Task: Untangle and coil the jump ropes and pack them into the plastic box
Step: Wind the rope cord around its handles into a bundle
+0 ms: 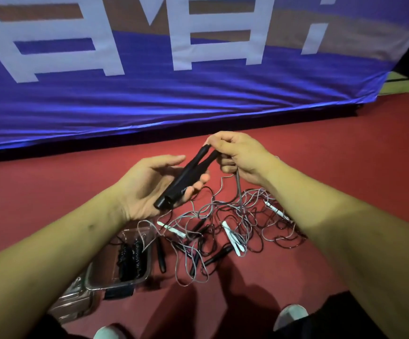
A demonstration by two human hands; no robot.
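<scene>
Two black jump-rope handles (186, 174) lie side by side across the palm of my left hand (147, 184), whose fingers curl under them. My right hand (240, 155) pinches the handles' far tips and a thin grey cord (239, 189) that hangs down from it. That cord drops into a tangled heap of grey and dark ropes (225, 228) on the red floor, with white handles (233, 237) and black handles among them. A clear plastic box (93, 277) stands at the lower left under my left forearm, with a coiled black rope (131, 258) inside.
A blue banner with large white letters (149, 94) runs across the back, close behind the heap. A clear lid or second tray (71, 304) lies beside the box. My white shoes (290, 316) show at the bottom edge on the red floor.
</scene>
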